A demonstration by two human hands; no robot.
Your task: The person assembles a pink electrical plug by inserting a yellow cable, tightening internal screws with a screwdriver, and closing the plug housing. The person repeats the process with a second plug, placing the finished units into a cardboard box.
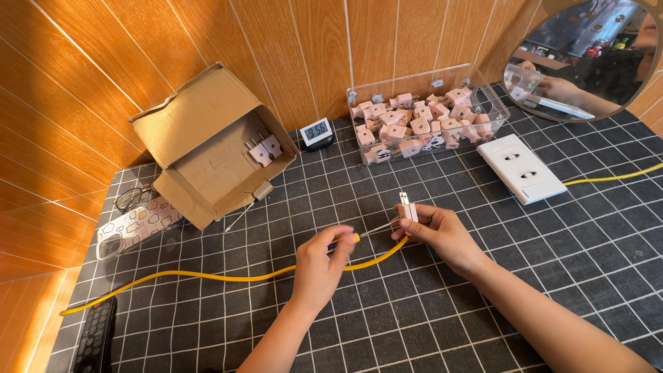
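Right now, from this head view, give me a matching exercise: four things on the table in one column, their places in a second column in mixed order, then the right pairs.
Things:
1. pink plug
2. screwdriver
3. cardboard box
4. white socket strip

Places:
A. lying on its side at the back left, with two plugs inside
B. flat on the mat at the right, on a yellow cable
C. pinched in the right hand
D. gripped in the left hand, tip toward the plug

Pairs: 1-C, 2-D, 3-A, 4-B
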